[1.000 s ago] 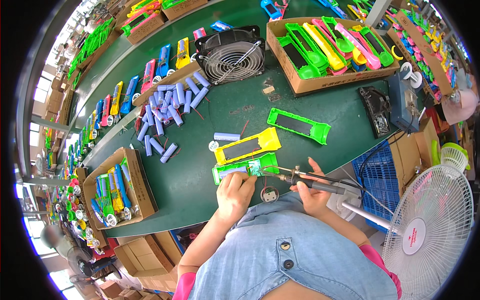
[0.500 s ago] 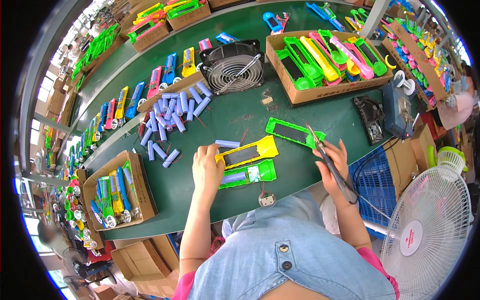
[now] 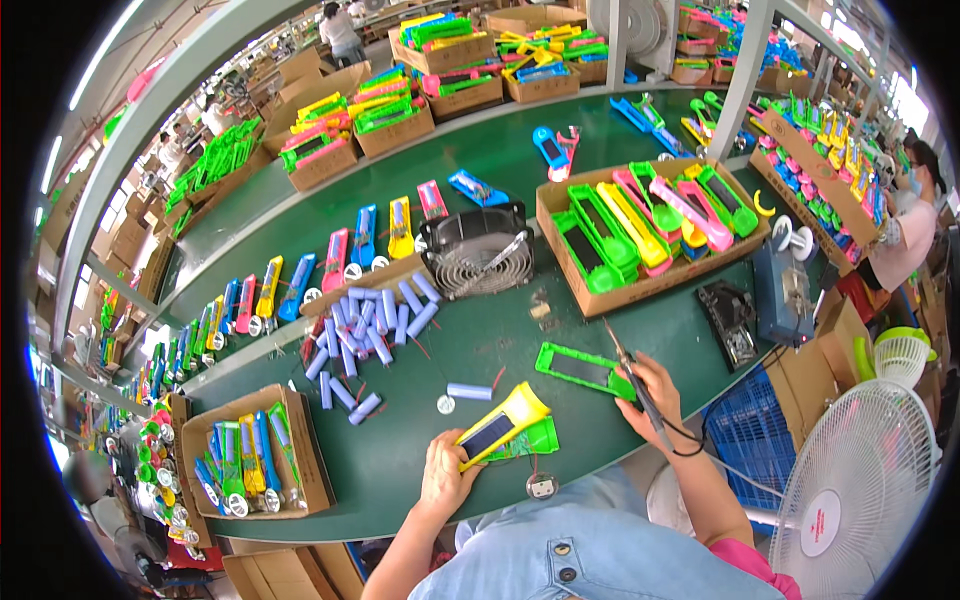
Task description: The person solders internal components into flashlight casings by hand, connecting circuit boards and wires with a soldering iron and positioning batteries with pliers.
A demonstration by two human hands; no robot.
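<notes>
Two hands grip: left (image 3: 447,476) yellow plastic shell (image 3: 502,424), right (image 3: 655,392) thin soldering iron (image 3: 632,377).

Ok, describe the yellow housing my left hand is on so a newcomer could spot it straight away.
Start at the green table and come to its near edge, by the left hand. The yellow housing lies there tilted atop a green shell. Unlike the flat green housing nearby, it is yellow with a dark panel.

left hand (image 3: 447,478): fingers curled, gripping | right hand (image 3: 655,392): raised, fingers closed
</notes>
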